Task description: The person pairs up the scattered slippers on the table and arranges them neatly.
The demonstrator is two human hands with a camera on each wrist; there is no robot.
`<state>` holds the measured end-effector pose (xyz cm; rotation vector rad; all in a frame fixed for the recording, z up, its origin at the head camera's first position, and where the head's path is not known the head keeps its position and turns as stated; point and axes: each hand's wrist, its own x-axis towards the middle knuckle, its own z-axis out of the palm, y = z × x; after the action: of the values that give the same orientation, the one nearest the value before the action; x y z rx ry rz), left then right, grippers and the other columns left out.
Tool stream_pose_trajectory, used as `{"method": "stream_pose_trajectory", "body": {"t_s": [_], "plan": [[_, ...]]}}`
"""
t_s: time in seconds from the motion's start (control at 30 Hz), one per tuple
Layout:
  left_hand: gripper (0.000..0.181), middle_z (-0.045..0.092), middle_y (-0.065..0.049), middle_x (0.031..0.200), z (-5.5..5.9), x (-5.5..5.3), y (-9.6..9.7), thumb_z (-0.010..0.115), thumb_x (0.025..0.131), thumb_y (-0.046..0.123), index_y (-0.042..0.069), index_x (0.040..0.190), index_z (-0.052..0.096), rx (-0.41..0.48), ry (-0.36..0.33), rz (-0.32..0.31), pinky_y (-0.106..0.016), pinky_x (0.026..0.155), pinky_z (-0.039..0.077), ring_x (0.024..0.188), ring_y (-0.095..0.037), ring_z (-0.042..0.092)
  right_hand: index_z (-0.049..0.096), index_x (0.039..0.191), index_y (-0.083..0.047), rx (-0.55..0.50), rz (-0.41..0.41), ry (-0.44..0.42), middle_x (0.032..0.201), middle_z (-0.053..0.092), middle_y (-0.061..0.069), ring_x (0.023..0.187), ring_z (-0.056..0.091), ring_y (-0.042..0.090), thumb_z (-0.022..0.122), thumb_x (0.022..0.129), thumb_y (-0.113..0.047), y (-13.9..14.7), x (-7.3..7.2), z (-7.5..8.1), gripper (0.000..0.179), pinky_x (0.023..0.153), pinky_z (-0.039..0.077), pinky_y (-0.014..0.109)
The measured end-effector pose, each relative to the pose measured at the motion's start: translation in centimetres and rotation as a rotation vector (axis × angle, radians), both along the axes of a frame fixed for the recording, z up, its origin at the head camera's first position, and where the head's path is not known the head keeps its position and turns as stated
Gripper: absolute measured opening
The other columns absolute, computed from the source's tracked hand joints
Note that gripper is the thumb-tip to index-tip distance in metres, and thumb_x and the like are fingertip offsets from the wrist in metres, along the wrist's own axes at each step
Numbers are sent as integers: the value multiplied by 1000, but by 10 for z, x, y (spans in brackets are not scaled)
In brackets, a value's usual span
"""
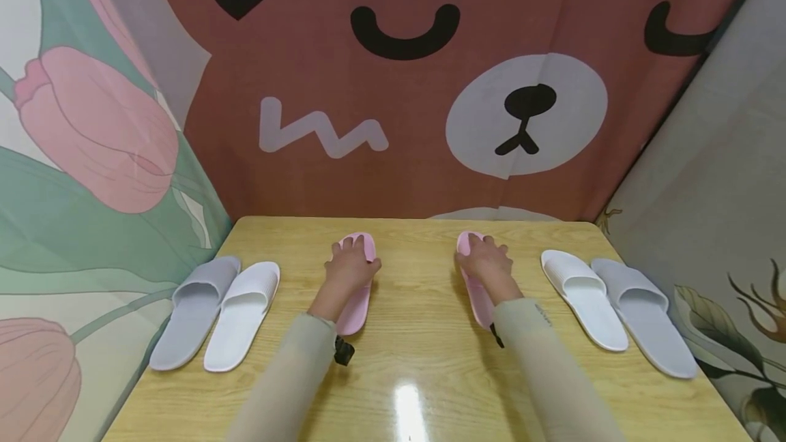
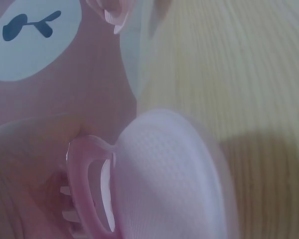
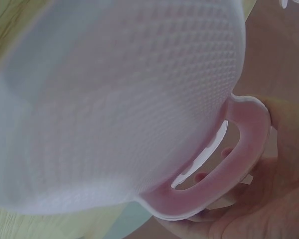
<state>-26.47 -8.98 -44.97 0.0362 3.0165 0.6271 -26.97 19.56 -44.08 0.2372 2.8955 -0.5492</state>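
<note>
My left hand [image 1: 351, 267] grips a pink slipper [image 1: 353, 316] around its upper strap, left of the table's middle. The matching pink slipper [image 1: 479, 302] is held the same way by my right hand [image 1: 487, 266], some distance to the right. Both toes point toward the back edge. In the left wrist view the textured insole [image 2: 164, 179] faces the camera, with the hand [image 2: 25, 169] over the strap. Fingertips show through the strap opening in the right wrist view, beside the slipper's dotted footbed [image 3: 139, 109]. Whether either sole touches the tabletop, I cannot tell.
On the left of the wooden table [image 1: 417, 353] lie a grey slipper [image 1: 189, 326] and a white slipper [image 1: 236, 334]. A white slipper [image 1: 595, 319] and a grey slipper [image 1: 653, 336] lie at the right. Printed curtains [image 1: 417, 183] enclose the back and sides.
</note>
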Motion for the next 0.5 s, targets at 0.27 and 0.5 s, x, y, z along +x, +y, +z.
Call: {"method": "stream_pose_trajectory", "body": {"t_s": [0.27,0.5], "plan": [[75,39,-18,155,2,-2,7,61,94,46,7,155,38,8,18,-8,-71,100,37,141,-43,31,29,159,-10,-3,-2,6,156,30,28,133,33,57,50,99,-47,-5,-3,0,74,102,34,73],[75,39,-18,154,-1,-4,13,62,95,46,7,155,39,6,17,-13,-70,100,38,140,-42,32,29,159,-10,-8,5,13,156,31,28,134,32,58,52,99,-47,-13,-4,1,74,102,34,72]]}}
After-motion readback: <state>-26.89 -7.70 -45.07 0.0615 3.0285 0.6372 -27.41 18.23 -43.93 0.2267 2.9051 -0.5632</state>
